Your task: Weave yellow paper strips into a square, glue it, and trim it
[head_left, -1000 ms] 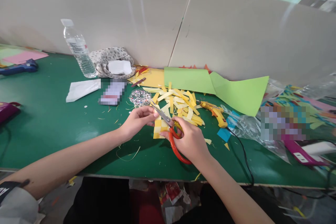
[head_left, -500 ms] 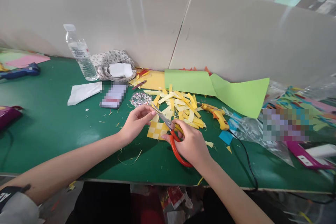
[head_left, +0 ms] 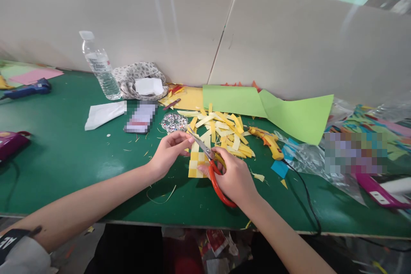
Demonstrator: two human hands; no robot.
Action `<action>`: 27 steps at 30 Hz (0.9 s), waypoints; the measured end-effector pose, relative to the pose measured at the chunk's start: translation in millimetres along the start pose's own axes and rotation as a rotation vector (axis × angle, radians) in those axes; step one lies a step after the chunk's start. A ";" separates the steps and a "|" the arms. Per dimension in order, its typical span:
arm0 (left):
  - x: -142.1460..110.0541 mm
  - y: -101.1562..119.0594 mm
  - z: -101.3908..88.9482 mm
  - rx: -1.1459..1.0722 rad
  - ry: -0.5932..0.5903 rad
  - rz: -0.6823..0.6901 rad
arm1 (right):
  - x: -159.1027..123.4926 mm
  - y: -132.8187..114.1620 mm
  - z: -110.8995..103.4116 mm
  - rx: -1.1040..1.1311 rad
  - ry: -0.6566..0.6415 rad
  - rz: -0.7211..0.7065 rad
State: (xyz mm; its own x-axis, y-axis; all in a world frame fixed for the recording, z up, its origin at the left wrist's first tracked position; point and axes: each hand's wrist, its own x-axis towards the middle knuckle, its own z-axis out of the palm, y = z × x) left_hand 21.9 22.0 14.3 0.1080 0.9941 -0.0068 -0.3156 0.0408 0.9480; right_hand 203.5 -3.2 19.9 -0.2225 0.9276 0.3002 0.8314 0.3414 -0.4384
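Observation:
My right hand [head_left: 236, 175] is closed around scissors [head_left: 215, 180] with red handles. Their metal blades point up and to the left, reaching my left hand's fingertips. My left hand [head_left: 170, 152] is in a pinch by the blade tips; what lies between thumb and finger is too small to make out. Below the blades is a woven checkered square of yellow and cream paper [head_left: 194, 168], its right side covered by my right hand's fingers. Just beyond both hands spreads a loose pile of yellow and cream paper strips [head_left: 229, 130].
A yellow glue gun [head_left: 269, 141] with a black cord lies right of the pile. Behind are green paper sheets [head_left: 234, 100]. A dish of small beads [head_left: 173, 123], a phone [head_left: 141, 116], a tissue [head_left: 104, 114] and a water bottle [head_left: 102, 70] stand leftward on the green table [head_left: 64, 158].
The woven paper square has shifted slightly right and turned straighter, with more of it behind my right hand. Both hands keep nearly the same pose; the whole view has drifted a little.

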 end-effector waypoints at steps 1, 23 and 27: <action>-0.1 0.0 -0.1 0.000 -0.005 0.001 | 0.0 -0.4 -0.2 0.009 -0.010 0.007; -1.2 -1.7 0.8 -0.022 -0.054 -0.050 | 2.5 -4.5 -0.8 0.128 0.050 0.033; 3.8 -3.8 -1.3 -0.171 -0.068 -0.128 | 6.7 -2.2 -7.1 0.199 0.096 0.164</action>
State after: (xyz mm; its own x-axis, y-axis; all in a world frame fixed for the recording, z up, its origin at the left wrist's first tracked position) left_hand 22.3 25.8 10.3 0.2187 0.9710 -0.0964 -0.4498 0.1880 0.8731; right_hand 203.8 1.2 28.9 -0.0366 0.9575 0.2862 0.7338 0.2202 -0.6427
